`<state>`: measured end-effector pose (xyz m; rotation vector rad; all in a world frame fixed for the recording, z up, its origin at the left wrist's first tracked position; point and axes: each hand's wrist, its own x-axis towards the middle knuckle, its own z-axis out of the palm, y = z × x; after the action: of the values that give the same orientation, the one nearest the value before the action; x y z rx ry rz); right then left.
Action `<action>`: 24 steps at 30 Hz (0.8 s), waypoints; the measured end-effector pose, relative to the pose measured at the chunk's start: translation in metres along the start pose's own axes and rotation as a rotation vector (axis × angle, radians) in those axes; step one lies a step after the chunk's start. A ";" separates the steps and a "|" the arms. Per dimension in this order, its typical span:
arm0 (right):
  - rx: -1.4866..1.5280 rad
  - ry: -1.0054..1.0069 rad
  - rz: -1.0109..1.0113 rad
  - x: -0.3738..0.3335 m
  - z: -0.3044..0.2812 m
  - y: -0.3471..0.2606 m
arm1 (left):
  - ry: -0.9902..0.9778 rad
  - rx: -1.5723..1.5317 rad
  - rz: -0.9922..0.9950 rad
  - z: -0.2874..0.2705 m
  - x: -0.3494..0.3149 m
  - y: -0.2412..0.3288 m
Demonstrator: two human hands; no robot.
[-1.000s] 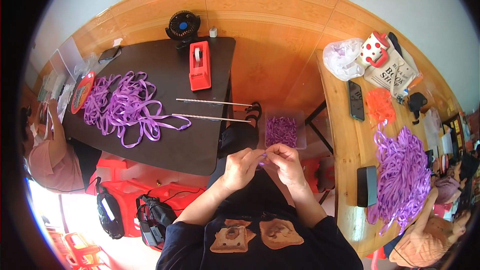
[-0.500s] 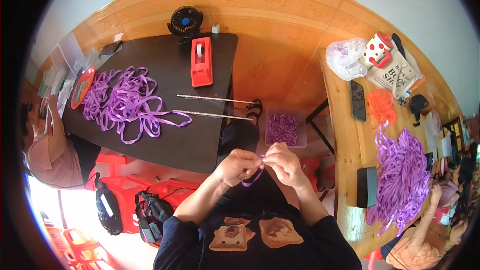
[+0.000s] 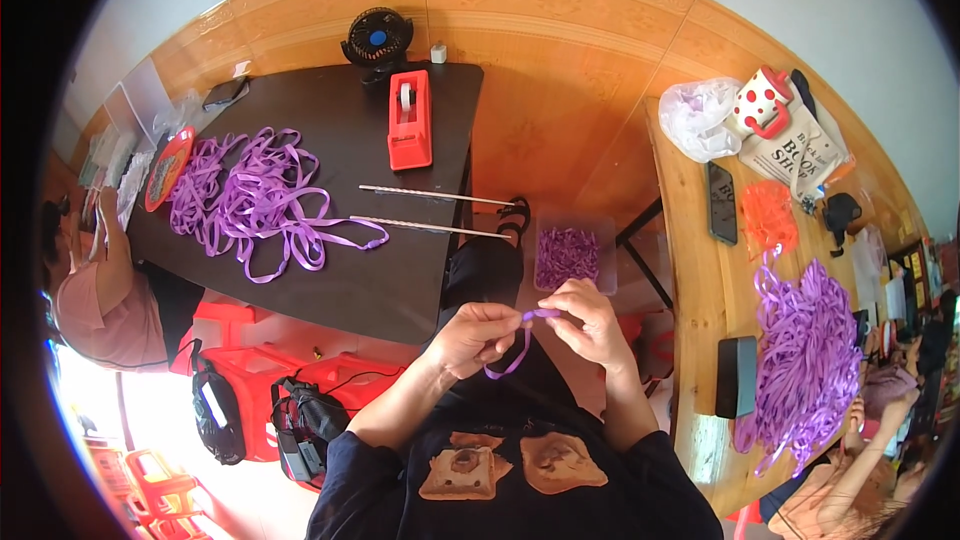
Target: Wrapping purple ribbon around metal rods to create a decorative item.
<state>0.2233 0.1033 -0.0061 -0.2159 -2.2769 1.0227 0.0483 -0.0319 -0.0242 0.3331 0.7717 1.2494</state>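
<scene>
While the left hand (image 3: 474,338) pinches one end of a purple ribbon (image 3: 520,342), the right hand (image 3: 592,324) pinches the other; a tray (image 3: 568,256) of cut pieces sits just beyond.

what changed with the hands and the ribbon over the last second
A second ago both hands were pressed together with almost no ribbon showing. Now the left hand and right hand pinch a short purple ribbon between them, and a loop of it hangs down below the fingers. The hands stayed in about the same place above the lap. The ribbon pile on the dark table, the red tape dispenser and the two rods have not moved.
</scene>
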 end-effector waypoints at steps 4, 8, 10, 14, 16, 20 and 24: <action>-0.252 0.085 -0.110 0.006 0.002 0.001 | -0.023 0.038 0.025 0.002 -0.003 -0.001; -0.438 0.114 -0.135 0.011 0.012 0.009 | -0.006 0.147 0.024 -0.006 0.001 -0.002; -0.479 0.122 -0.125 0.015 0.016 0.020 | 0.046 0.163 0.061 -0.014 0.012 -0.008; -0.557 0.174 -0.113 0.036 0.020 0.045 | 0.159 0.237 0.290 -0.028 0.045 -0.012; -0.560 0.187 -0.137 0.053 0.022 0.061 | 0.162 0.255 0.345 -0.034 0.062 -0.010; -0.531 0.281 -0.204 0.092 0.023 0.078 | 0.197 0.190 0.484 -0.037 0.086 0.002; -0.500 0.285 -0.270 0.124 0.027 0.090 | 0.179 0.099 0.606 -0.046 0.097 0.010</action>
<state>0.0992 0.1962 -0.0258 -0.2336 -2.1823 0.2555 0.0206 0.0540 -0.0840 0.5685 0.9232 1.8307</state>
